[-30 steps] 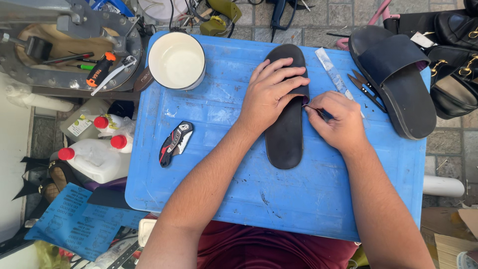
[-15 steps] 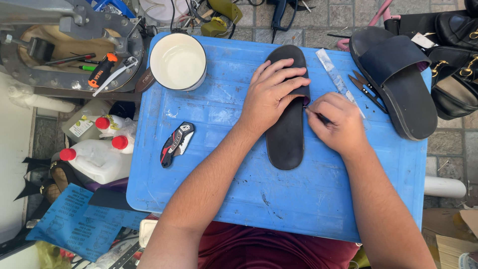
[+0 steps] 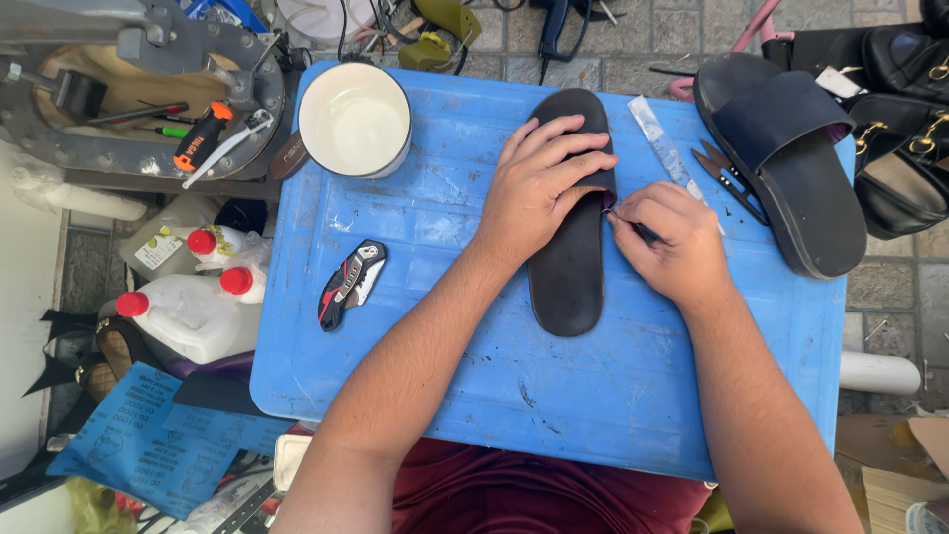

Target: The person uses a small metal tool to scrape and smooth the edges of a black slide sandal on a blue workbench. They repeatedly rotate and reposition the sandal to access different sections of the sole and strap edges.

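- On the blue board (image 3: pixel 415 396), a black sole (image 3: pixel 568 267) lies lengthwise at the middle, toe end pointing away from the person, in the same spot as a second ago.
- Over that second almost nothing shifts: the left hand (image 3: pixel 544 188) stays spread on the sole's upper half, and the right hand (image 3: pixel 667 242) has edged only slightly along the sole's right rim. By that reading the work is slow, fine handling at one point on the edge, with the sole pinned to keep it from sliding.
- Left hand: open and flat, fingers fanned across the sole, pressing down and gripping nothing.
- Right hand: curled closed around a thin dark tool (image 3: pixel 638 229), tip touching the sole's right edge just beside the left fingertips; what kind of tool it is cannot be told.
- Left of the sole rest a folding knife (image 3: pixel 351 284) and a white bowl (image 3: pixel 354 119); right of it, a dark slide sandal (image 3: pixel 786 168) sits at the board's far corner.
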